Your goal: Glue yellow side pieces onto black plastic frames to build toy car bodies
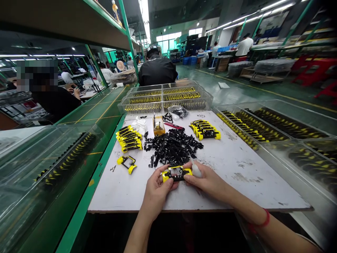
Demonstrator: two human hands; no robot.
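Observation:
My left hand (156, 193) and my right hand (207, 181) meet over a yellow-and-black plastic frame (177, 173), and my left fingers grip its left end. A small white squeeze bottle (196, 169) sits in my right hand, its tip pointing up and its base near the frame. Ahead lies a loose pile of black plastic parts (172, 146). Stacks of yellow-and-black frames lie on either side of the pile (129, 138) (205, 129). A single frame (127, 163) rests to my left on the white work board (237, 175).
Clear plastic trays of yellow-and-black parts (164, 98) stand beyond the board, with more at right (268, 123) and left (52, 165). A small box (158, 125), a red-handled tool (173, 126) and plastic bags lie nearby. A seated co-worker (156, 70) faces away past the far trays.

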